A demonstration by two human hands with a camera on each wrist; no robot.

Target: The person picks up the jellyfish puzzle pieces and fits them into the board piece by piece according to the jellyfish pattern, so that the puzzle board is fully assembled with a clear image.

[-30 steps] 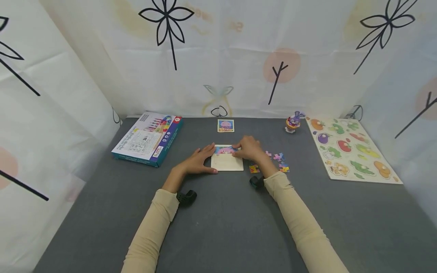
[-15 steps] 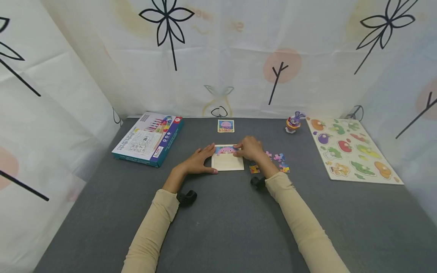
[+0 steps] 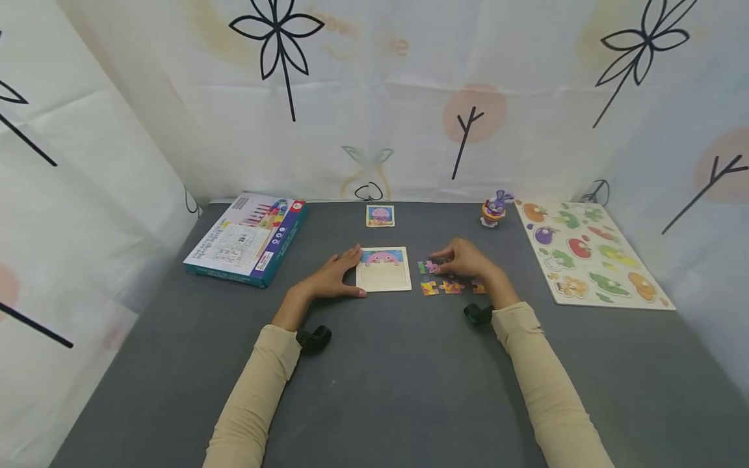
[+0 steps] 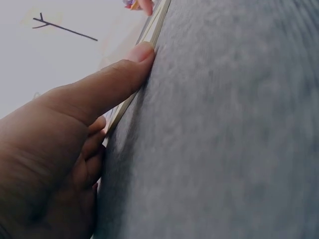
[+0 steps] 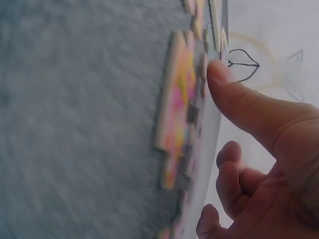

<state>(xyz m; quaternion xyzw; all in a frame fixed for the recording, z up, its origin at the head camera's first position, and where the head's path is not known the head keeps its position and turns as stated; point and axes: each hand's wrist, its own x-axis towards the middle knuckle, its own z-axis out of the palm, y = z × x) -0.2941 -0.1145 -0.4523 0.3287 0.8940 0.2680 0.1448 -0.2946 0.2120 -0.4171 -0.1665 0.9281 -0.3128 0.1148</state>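
Note:
My left hand (image 3: 330, 276) rests against the left side of a small wooden puzzle board (image 3: 383, 279); its fingers reach the far corner and the thumb lies at the near one. In the left wrist view the straight thumb (image 4: 107, 87) touches the board's edge. A blue-and-pink strip of puzzle pieces (image 3: 383, 258) fills the board's far part; the rest is bare wood. My right hand (image 3: 468, 261) is over loose puzzle pieces (image 3: 450, 286) to the right, index finger and thumb apart near a pink piece (image 3: 432, 266). In the right wrist view its thumb (image 5: 239, 94) is beside the pieces.
A small picture card (image 3: 380, 216) lies beyond the board. A flat box (image 3: 242, 240) is at the left. A purple rabbit figurine (image 3: 495, 209) stands at the back right, beside a vegetable-picture board (image 3: 591, 257). White printed cloth (image 3: 374, 97) hangs behind the grey table (image 3: 374, 377).
My right hand has left the board's far right corner and moved right over the loose pieces. The left hand stays at the board. The head view has shifted slightly.

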